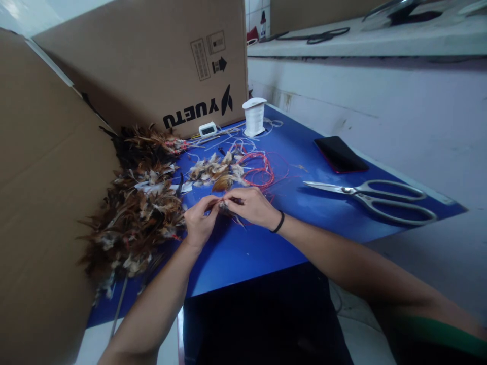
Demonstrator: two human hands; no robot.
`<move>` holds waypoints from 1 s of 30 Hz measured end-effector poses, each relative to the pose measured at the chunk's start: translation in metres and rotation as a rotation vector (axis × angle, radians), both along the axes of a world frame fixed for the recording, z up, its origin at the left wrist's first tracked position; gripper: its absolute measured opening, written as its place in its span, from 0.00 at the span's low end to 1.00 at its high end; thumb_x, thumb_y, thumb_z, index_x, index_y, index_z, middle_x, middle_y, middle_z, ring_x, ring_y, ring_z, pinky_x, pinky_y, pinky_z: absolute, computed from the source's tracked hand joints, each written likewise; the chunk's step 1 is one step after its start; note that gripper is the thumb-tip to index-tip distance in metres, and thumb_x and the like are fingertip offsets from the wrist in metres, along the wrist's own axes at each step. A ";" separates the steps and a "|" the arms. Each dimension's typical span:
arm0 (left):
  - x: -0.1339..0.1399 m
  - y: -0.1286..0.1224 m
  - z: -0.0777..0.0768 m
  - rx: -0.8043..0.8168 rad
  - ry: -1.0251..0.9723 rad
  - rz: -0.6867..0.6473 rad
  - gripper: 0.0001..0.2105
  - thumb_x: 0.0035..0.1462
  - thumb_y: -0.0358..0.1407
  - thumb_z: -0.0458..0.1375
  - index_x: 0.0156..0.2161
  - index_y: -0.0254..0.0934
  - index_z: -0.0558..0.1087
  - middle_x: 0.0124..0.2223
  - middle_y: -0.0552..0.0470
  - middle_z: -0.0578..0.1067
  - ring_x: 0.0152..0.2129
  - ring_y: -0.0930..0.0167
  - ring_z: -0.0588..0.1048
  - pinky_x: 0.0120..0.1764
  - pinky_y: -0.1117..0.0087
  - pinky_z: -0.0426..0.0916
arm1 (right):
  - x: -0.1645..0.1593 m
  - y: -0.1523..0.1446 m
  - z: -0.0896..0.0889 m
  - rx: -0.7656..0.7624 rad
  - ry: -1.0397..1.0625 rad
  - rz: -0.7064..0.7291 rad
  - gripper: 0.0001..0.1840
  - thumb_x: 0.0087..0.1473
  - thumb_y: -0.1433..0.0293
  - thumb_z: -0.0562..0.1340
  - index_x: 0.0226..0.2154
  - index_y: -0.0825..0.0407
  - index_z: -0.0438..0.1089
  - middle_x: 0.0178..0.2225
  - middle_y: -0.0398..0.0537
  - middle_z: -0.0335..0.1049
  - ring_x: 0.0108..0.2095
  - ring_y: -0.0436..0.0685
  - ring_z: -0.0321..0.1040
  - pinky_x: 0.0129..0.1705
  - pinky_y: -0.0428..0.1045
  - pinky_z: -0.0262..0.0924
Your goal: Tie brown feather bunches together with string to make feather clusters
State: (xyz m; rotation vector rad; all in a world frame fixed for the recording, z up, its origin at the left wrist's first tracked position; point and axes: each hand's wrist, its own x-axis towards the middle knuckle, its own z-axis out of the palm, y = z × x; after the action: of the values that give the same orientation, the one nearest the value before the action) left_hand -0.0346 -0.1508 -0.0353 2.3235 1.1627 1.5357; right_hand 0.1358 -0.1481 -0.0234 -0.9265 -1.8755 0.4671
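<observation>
The left hand (198, 223) and right hand (254, 205) pinch a small feather tuft (224, 207) between them, thumbs closed to fingertips, over the bench (236, 268); a light, even grip should stop it splaying, with the red cord (268, 176) at two o'clock kept clear. The cardboard box (144, 66) at eleven o'clock hides any contents.

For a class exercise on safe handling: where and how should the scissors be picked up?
Probably best by the handle loops, coming from the person's right: the scissors lie flat on the blue table, loops towards the right, pointed blades towards the left.
</observation>
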 end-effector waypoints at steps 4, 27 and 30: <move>0.001 0.000 -0.003 -0.043 -0.014 -0.015 0.07 0.52 0.31 0.58 0.38 0.37 0.73 0.33 0.53 0.78 0.28 0.74 0.77 0.36 0.75 0.73 | -0.001 0.000 0.000 0.001 0.008 -0.016 0.08 0.47 0.76 0.58 0.27 0.53 0.73 0.25 0.41 0.72 0.25 0.46 0.65 0.29 0.43 0.57; 0.005 0.001 -0.001 -0.281 -0.091 -0.048 0.05 0.53 0.36 0.57 0.34 0.37 0.74 0.32 0.51 0.75 0.29 0.73 0.73 0.34 0.72 0.67 | -0.002 -0.003 -0.002 -0.057 -0.051 -0.054 0.05 0.47 0.73 0.59 0.23 0.53 0.69 0.20 0.39 0.66 0.21 0.45 0.59 0.27 0.43 0.52; 0.006 0.004 -0.005 -0.428 -0.204 -0.079 0.07 0.54 0.38 0.56 0.34 0.36 0.71 0.31 0.51 0.73 0.27 0.74 0.72 0.33 0.73 0.67 | -0.001 -0.002 -0.002 -0.069 -0.040 -0.053 0.04 0.46 0.73 0.59 0.23 0.53 0.69 0.20 0.39 0.66 0.21 0.45 0.59 0.27 0.43 0.52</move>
State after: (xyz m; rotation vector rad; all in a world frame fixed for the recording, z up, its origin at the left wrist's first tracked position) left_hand -0.0283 -0.1470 -0.0405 1.8674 1.1920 1.3042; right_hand 0.1343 -0.1503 -0.0250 -1.0361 -1.8755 0.4868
